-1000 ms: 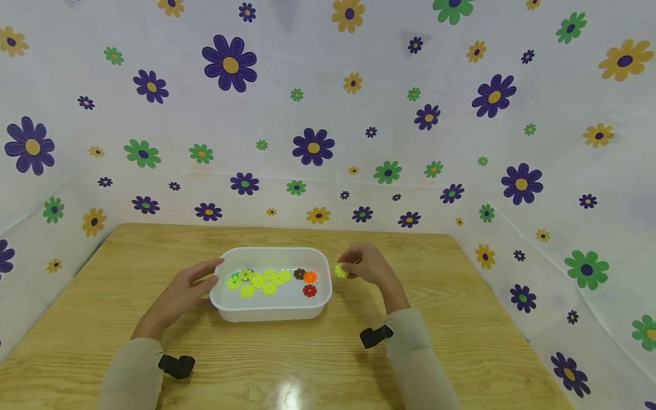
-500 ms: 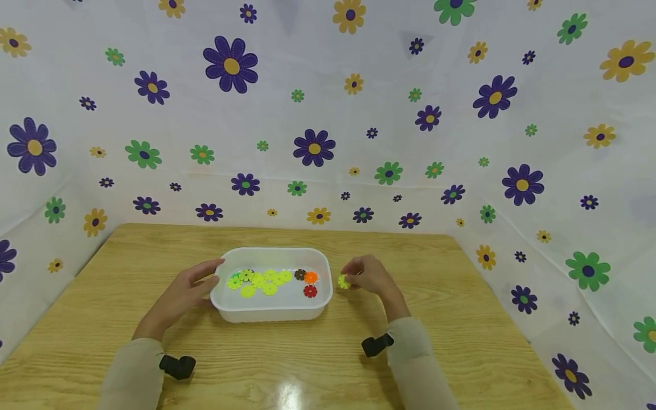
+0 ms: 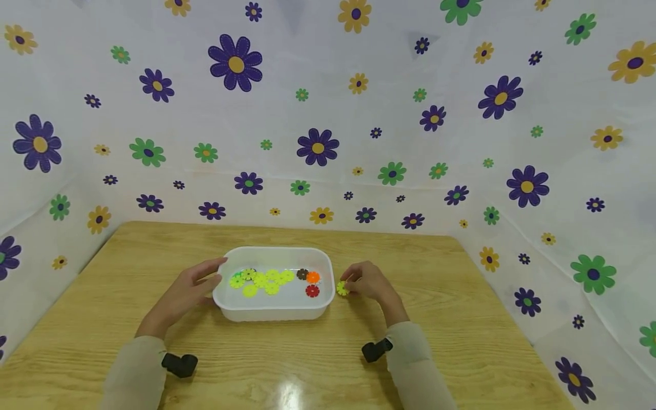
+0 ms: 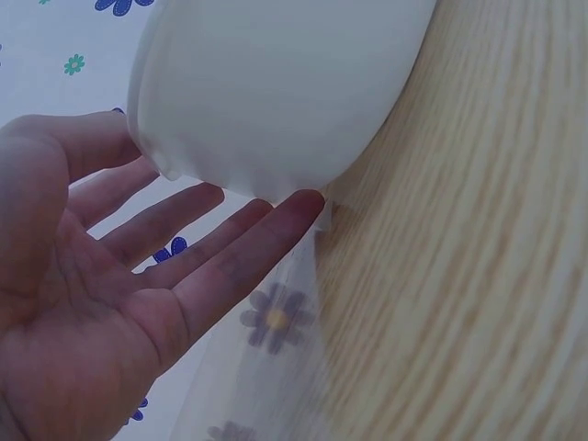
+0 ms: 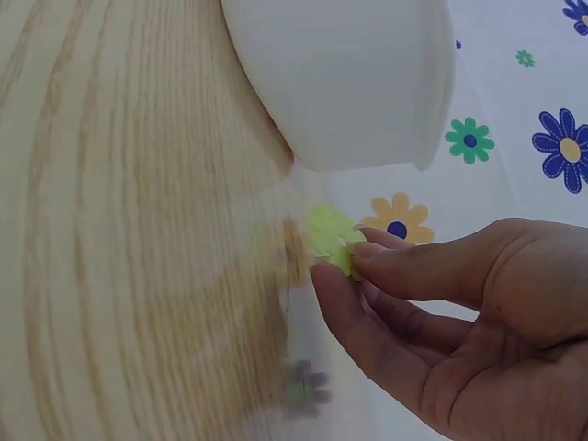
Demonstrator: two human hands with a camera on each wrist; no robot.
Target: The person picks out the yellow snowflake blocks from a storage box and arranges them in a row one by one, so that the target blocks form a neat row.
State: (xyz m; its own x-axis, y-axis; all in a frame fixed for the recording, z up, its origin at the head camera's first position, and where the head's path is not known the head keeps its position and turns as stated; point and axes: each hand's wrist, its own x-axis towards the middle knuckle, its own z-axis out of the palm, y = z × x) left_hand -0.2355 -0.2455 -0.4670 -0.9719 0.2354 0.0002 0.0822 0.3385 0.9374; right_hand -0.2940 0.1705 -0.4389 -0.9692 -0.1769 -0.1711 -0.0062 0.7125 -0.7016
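Observation:
A white plastic bin (image 3: 274,314) stands on the table, holding several yellow snowflake discs (image 3: 271,288) along with a brown one (image 3: 302,274), an orange one (image 3: 313,277) and a red one (image 3: 312,291). At the bin's left end is my left hand (image 3: 185,290), its fingers extended and its fingertips (image 4: 303,204) against the end wall. Just beyond the opposite end, my right hand (image 3: 368,282) pinches a yellow snowflake disc (image 5: 326,225) between thumb and fingers, low over the tabletop. The disc's faint reflection shows on the wood in the right wrist view.
The wooden table (image 3: 246,370) reaches back to a white cloth (image 3: 277,114) printed with flowers, which hangs behind it and along both sides. A small black camera sits on each wrist, the left one (image 3: 179,365) and the right one (image 3: 376,349).
My right hand has come down and slightly nearer to me, bringing the yellow snowflake disc closer to the tabletop. The left hand stays at the bin's end, and the bin keeps its place.

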